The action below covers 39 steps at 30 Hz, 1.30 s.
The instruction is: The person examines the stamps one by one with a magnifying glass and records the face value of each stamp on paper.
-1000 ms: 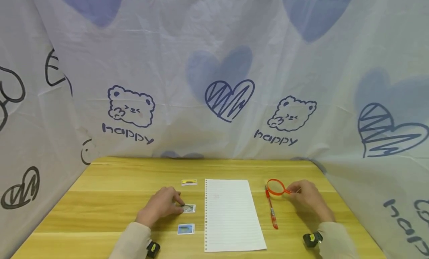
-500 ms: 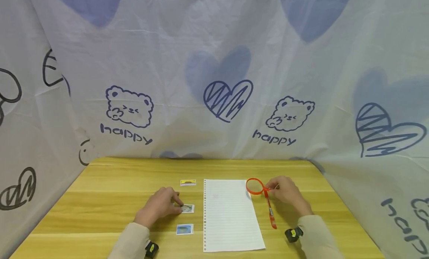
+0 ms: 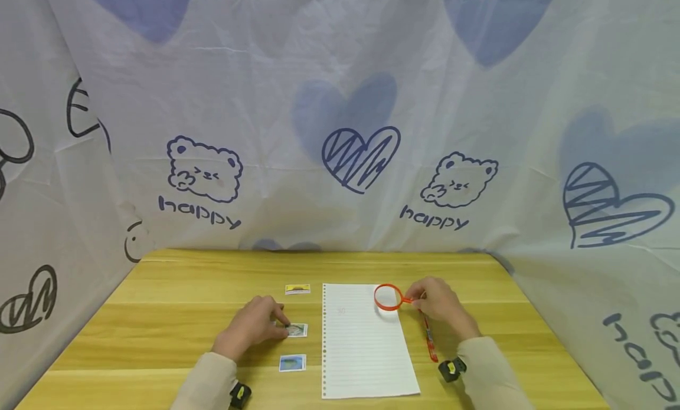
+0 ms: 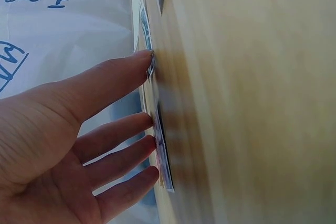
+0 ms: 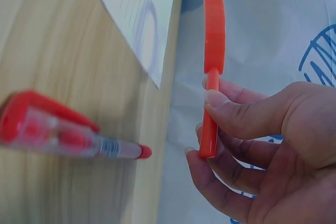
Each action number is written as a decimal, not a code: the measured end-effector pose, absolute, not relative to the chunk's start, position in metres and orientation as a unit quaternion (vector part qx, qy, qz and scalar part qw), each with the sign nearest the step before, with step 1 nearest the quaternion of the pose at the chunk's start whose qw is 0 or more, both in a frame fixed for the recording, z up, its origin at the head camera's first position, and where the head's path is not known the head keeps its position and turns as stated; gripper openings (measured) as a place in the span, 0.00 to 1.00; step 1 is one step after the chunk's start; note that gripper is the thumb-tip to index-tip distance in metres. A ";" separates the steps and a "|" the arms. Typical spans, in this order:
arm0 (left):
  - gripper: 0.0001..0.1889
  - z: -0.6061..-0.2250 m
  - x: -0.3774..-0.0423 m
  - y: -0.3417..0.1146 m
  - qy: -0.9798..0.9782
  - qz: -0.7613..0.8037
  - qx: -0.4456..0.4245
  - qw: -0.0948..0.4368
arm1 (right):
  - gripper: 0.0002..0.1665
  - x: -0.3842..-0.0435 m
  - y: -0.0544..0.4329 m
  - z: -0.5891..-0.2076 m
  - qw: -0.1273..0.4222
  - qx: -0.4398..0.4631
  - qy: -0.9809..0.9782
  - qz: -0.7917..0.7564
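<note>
My left hand (image 3: 251,326) rests low over the table, thumb and index fingertips at the left edge of a small greenish stamp (image 3: 299,330). In the left wrist view, the thumb touches that stamp (image 4: 146,32), and the other fingers spread close over another stamp (image 4: 164,153). A yellow stamp (image 3: 297,289) lies beyond the hand, a blue one (image 3: 293,363) nearer. My right hand (image 3: 438,304) grips the handle of a red-orange magnifying glass (image 3: 388,297), its lens above the paper's far right corner. The right wrist view shows the magnifying glass (image 5: 214,35) raised, pinched between thumb and fingers.
A lined, hole-punched sheet of paper (image 3: 366,357) lies mid-table with a faint reddish mark near its top left. Right of it lies a red capped pen (image 3: 430,340), partly under the right hand. A printed white curtain (image 3: 281,133) hangs behind the wooden table (image 3: 159,315).
My right hand has carried the magnifying glass leftward, from beyond the pen to over the paper's top right corner. The left hand has stayed at the middle stamp.
</note>
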State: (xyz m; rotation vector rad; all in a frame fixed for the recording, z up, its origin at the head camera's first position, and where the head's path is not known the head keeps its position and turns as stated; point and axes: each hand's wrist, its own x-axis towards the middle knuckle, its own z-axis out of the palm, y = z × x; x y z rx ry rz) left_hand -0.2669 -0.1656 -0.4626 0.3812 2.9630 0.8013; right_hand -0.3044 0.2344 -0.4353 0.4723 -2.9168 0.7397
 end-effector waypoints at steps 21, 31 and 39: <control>0.07 -0.463 -0.268 -0.164 0.958 0.260 0.122 0.026 | 0.10 -0.303 0.205 -0.433 0.039 0.178 -0.949 0.257; 0.07 -0.463 -0.268 -0.165 0.959 0.255 0.119 0.024 | 0.10 -0.302 0.185 -0.430 0.029 0.167 -0.953 0.252; 0.07 -0.461 -0.268 -0.165 0.959 0.254 0.121 0.022 | 0.11 -0.300 0.176 -0.428 0.026 0.190 -0.948 0.254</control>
